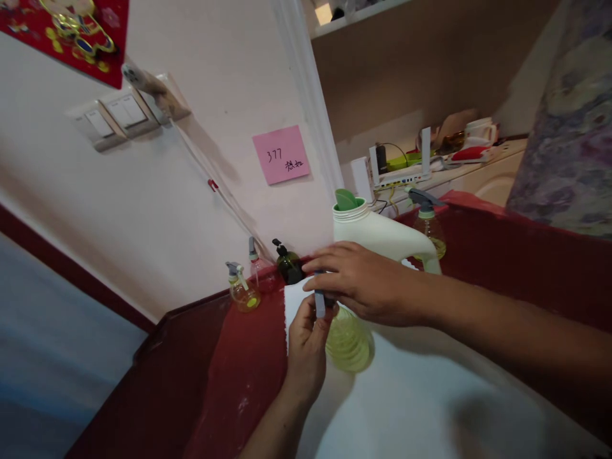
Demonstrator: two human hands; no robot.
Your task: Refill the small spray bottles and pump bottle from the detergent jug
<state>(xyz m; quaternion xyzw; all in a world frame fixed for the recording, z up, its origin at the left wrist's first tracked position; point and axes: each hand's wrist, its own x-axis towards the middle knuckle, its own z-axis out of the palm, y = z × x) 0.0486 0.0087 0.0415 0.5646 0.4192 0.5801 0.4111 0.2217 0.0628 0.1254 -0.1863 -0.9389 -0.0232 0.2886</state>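
Observation:
A ribbed, pale-yellow spray bottle [351, 344] stands on the white cloth, its neck hidden behind my fingers. My left hand [308, 341] is closed at the neck, thumb and fingers pinching near the grey spray head [320, 303]. From the right, my right hand [361, 277] reaches over the top, its fingers closed around the spray head's upper part. Just behind my right hand is a large pale-green jug [382, 233] with an uncapped threaded mouth; a green piece [347, 199] sticks up out of it.
Two spray bottles, one yellow [245, 296] and one pink [262, 271], stand at the left by a dark pump bottle [289, 264]. Another spray bottle [429, 226] is behind the jug. A white cloth [406, 395] covers part of the red table [248, 363]. A router [401, 178] sits beyond.

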